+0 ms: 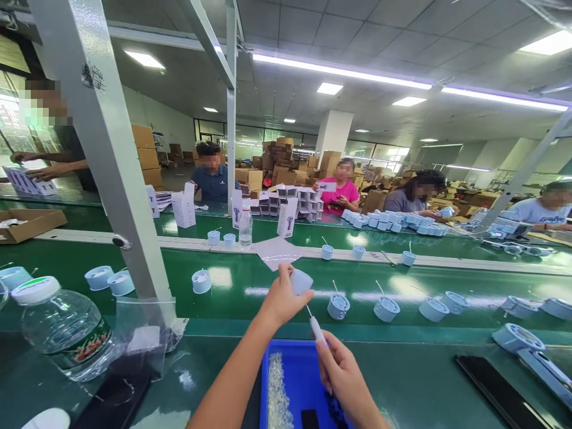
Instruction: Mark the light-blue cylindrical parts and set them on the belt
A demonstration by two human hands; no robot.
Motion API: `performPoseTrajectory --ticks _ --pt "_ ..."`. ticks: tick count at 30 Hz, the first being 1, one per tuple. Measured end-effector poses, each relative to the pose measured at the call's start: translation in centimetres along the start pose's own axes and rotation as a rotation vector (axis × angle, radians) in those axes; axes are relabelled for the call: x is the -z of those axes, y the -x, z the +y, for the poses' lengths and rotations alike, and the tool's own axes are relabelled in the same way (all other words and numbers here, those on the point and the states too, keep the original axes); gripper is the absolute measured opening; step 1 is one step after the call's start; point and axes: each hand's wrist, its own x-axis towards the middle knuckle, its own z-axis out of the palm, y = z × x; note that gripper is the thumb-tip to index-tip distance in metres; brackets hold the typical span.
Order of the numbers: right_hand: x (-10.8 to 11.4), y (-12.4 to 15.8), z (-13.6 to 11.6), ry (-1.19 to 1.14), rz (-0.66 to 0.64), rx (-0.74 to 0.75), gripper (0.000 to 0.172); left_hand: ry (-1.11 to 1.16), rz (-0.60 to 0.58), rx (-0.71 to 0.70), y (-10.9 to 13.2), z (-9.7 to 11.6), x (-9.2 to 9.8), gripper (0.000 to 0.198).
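over the green conveyor belt (241, 262), above the blue tray (299, 372) of small clear bits, my left hand (282, 300) is closed on a pale blue round housing (302, 281), pinched between thumb and fingers. my right hand (342, 374), lower and nearer me, is wrapped around a white pen-like driver (317, 328). its long axis slants up and left, the thin tip just under the housing, not touching.

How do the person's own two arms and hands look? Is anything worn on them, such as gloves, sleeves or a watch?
Both are bare. The left hand and the left forearm show no glove, sleeve, watch or ring. The right hand is also ungloved, with no ring or band visible. Its arm leaves the picture just past the wrist, so a sleeve higher up cannot be ruled out.
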Motion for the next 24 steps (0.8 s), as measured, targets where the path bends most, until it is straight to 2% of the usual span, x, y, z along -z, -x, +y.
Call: performPoseTrajectory --ticks 3,6,9,12,15,19,22,24 --pt "0.2 -0.1 -0.1 -0.014 0.064 0.007 0.058 -0.339 -0.053 0.020 -0.5 -2.3 0.5 0.041" --pt "0.4 -0.2 0.2 -0.024 0.103 0.041 0.057 -0.549 -0.173 0.072 -0.5 -4.7 -0.6 0.047" --pt "0.6 0.0 0.5 -0.033 0.100 0.100 0.057 -0.569 -0.285 0.111 -0.4 -6.2 -2.0 0.066" --pt "0.6 0.3 0.3 0.012 0.089 0.161 0.047 -0.492 -0.328 0.131 -0.9 -6.8 -1.9 0.076" --pt "0.6 0.6 -0.1 0.062 0.077 0.177 0.036 -0.519 -0.176 0.197 -1.9 -7.5 0.0 0.063" --pt "0.4 0.8 -0.2 0.056 0.028 0.197 0.036 -0.730 0.138 0.472 -2.6 -9.5 3.8 0.061" --pt "0.2 0.6 0.3 0.060 0.015 0.236 0.035 -0.803 0.150 0.685 -2.5 -11.3 6.1 0.060" --pt "0.2 0.4 0.6 0.079 0.021 0.257 0.035 -0.840 0.123 0.737 -2.5 -12.0 7.0 0.058"
